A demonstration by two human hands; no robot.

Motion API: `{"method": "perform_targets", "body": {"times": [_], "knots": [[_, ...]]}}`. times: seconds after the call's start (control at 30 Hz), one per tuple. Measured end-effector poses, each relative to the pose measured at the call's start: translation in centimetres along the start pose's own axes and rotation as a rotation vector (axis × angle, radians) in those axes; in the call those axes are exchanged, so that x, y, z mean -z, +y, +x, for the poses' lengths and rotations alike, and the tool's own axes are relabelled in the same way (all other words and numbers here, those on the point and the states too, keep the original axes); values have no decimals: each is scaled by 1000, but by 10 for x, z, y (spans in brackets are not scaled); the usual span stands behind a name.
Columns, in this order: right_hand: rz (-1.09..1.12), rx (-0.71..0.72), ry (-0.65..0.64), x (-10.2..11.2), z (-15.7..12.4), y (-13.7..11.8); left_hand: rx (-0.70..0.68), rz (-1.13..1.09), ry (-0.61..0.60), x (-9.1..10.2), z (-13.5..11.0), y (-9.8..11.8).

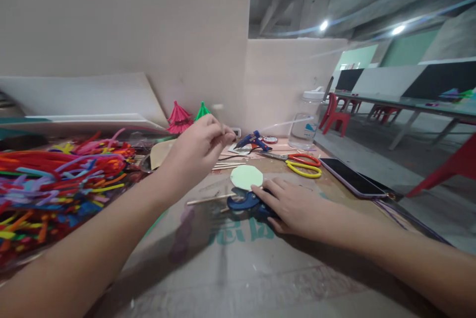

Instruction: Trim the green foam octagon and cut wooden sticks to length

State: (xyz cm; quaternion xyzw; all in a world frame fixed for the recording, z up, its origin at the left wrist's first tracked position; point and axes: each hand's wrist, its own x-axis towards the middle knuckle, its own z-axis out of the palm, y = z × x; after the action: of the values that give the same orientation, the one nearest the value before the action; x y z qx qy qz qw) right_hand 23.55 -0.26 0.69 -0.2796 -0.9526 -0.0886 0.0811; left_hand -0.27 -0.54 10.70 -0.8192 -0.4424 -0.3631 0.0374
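Note:
My left hand point(199, 152) is raised above the table with thumb and fingertips pinched together; what they pinch is too small to make out. My right hand point(293, 206) lies flat, fingers stretched, on a pair of blue-handled scissors point(245, 202). Just beyond its fingertips lies a pale green paper octagon point(246, 177) with a thin wooden stick point(210, 199) running out to the left. More wooden sticks point(228, 164) lie under my left hand.
A big heap of coloured pipe cleaners point(55, 179) fills the left. Behind are pink point(179, 118) and green point(202, 110) paper umbrellas, a blue glue gun point(253, 140), yellow-orange scissors point(303, 164), a phone point(351, 177), a plastic jar point(307, 119). White boards wall the back.

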Motion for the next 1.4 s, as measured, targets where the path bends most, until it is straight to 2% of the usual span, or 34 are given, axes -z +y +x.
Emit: {"method": "perform_targets", "body": {"times": [0.07, 0.17, 0.23, 0.3, 0.4, 0.5, 0.67, 0.73, 0.83, 0.9, 1.03, 1.17, 1.27, 1.4], "knots": [[44, -61, 86, 8, 1, 9, -4, 9, 66, 2, 2, -1], [217, -269, 332, 26, 4, 23, 23, -90, 170, 3, 3, -5], [366, -423, 475, 35, 6, 27, 103, -202, 128, -2, 2, -6], [503, -513, 524, 40, 6, 24, 181, -328, 14, -11, 0, -3], [591, -493, 511, 44, 5, 13, 214, -437, -160, -24, -3, 4], [610, -430, 524, 47, 2, 6, 273, -360, -283, -23, -2, 5], [772, -509, 593, 43, 3, 16, 293, -108, -318, -10, 3, -2], [867, -569, 612, 35, 6, 24, 277, -21, -444, -14, 1, -4], [966, -645, 588, 18, 10, 35, 246, 100, -701, -33, -7, -5], [1004, -665, 556, 9, 10, 38, 232, 152, -782, -46, -15, -6], [1129, -724, 448, 4, 9, 29, 205, 196, -762, -65, -28, -11], [1254, -714, 327, 7, 8, 15, 160, 245, -713, -69, -31, -18], [1327, -734, 335, 7, 8, 16, 172, 282, -726, -63, -27, -22], [1454, -755, 380, 3, 8, 34, 174, 293, -780, -52, -18, -24]]}}
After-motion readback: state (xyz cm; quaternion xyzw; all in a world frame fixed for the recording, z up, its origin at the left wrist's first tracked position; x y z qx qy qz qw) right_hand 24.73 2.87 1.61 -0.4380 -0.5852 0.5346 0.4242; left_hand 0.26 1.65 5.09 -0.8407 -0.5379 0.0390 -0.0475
